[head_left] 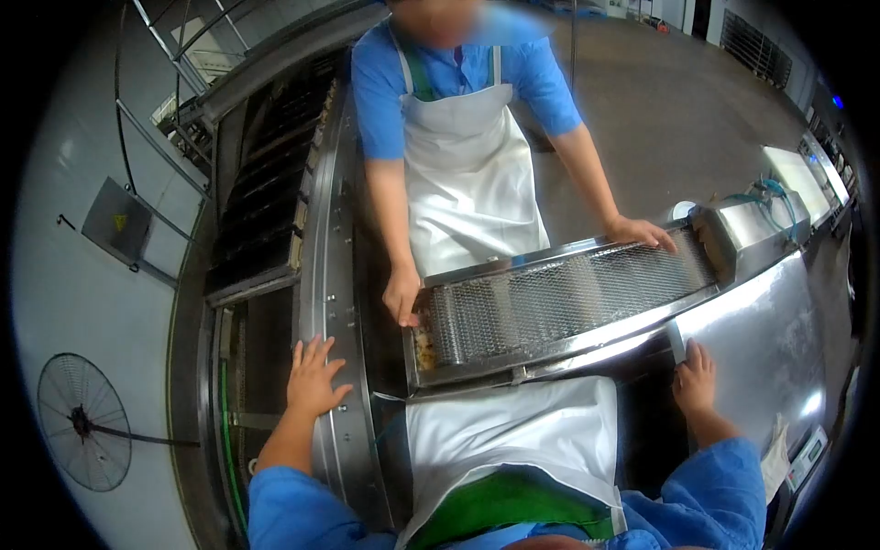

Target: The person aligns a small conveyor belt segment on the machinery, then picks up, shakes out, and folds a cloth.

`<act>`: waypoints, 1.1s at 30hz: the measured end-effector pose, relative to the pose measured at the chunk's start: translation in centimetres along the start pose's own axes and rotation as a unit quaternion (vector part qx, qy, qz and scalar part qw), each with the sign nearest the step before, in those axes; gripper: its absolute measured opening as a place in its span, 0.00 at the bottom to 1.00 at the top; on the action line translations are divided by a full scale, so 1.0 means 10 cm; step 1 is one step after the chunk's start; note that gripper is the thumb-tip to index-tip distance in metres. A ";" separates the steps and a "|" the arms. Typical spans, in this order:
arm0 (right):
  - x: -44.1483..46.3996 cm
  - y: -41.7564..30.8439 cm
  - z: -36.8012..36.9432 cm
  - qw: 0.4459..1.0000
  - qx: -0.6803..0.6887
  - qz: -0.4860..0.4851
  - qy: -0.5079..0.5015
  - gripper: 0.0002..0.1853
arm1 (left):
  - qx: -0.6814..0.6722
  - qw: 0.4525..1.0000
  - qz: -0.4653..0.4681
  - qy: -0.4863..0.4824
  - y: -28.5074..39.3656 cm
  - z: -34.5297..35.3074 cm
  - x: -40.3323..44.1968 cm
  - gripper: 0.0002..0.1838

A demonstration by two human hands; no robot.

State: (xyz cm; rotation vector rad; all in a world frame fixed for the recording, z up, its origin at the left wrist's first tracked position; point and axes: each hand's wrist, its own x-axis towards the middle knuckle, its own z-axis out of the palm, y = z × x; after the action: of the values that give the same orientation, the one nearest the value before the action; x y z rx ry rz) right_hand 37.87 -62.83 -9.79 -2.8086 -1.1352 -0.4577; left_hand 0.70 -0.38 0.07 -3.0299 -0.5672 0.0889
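Observation:
My left hand (313, 378) has its fingers spread and rests at the bolted metal rail (332, 312) left of the belt, holding nothing. On the right, my right hand (695, 378) has its fingers bent over the edge of a shiny metal cover (756, 344). Between and beyond my hands lies a wire-mesh conveyor belt (550, 307) in a metal frame. Small pale crumbs (424, 351) show at its left end. My white apron (513, 422) touches the near side of the frame.
A co-worker in a white apron (472, 174) stands across the belt, both hands at its frame. Dark slatted racks (270, 174) are at the left. A fan (82, 422) stands far left. A metal housing (752, 234) with cables sits at the belt's right end.

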 end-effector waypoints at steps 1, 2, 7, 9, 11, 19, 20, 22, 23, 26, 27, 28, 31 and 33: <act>0.00 0.00 0.00 1.000 -0.001 0.001 -0.004 0.11 | 0.003 1.000 -0.001 -0.007 0.00 0.00 0.01 0.26; 0.00 0.00 0.00 1.000 -0.002 0.002 -0.007 0.10 | 0.005 1.000 -0.003 -0.013 0.00 0.00 0.01 0.26; -0.02 0.03 0.05 1.000 -0.004 -0.002 -0.009 0.10 | -0.005 1.000 -0.002 -0.012 -0.02 0.00 -0.01 0.26; -0.02 0.03 0.08 1.000 -0.009 -0.001 -0.005 0.12 | -0.004 1.000 -0.003 -0.010 -0.04 0.03 0.00 0.27; -0.01 0.02 0.06 1.000 -0.013 0.004 -0.006 0.17 | -0.005 1.000 -0.002 0.001 -0.06 0.09 -0.01 0.25; 0.00 -0.01 0.01 0.999 -0.017 0.012 -0.042 0.22 | 0.003 1.000 -0.007 -0.004 -0.04 0.04 -0.01 0.25; 0.00 -0.02 -0.01 0.999 -0.020 0.014 -0.048 0.23 | 0.007 1.000 0.001 0.007 -0.05 0.07 -0.02 0.25; 0.01 -0.05 -0.04 0.998 -0.026 0.018 -0.057 0.23 | 0.020 1.000 -0.014 -0.006 0.00 0.03 -0.01 0.25; 0.01 -0.06 -0.05 0.997 -0.032 0.027 -0.063 0.24 | 0.035 0.999 -0.025 -0.017 0.01 0.03 0.01 0.25; 0.00 -0.02 0.02 0.996 -0.038 0.034 -0.070 0.25 | 0.045 0.998 -0.025 -0.025 0.00 0.06 0.01 0.25; 0.01 -0.03 0.02 0.996 -0.041 0.031 -0.069 0.25 | 0.042 0.998 -0.028 -0.023 0.00 0.07 0.01 0.25; 0.01 -0.05 -0.04 0.994 -0.048 0.036 -0.089 0.26 | 0.050 0.998 -0.031 -0.033 -0.01 0.05 0.00 0.25; 0.01 -0.07 -0.11 0.989 -0.074 0.051 -0.114 0.28 | 0.050 0.997 -0.038 -0.050 0.02 0.00 -0.01 0.24; 0.04 -0.08 -0.08 0.989 -0.080 0.051 -0.114 0.30 | 0.046 0.996 -0.044 -0.058 0.02 -0.02 -0.02 0.24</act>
State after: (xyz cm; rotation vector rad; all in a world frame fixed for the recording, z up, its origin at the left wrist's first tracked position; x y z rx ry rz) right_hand 37.39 -62.15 -8.90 -3.1063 -1.0271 -0.2341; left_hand 0.64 -0.65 0.29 -2.9200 -0.6849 0.2789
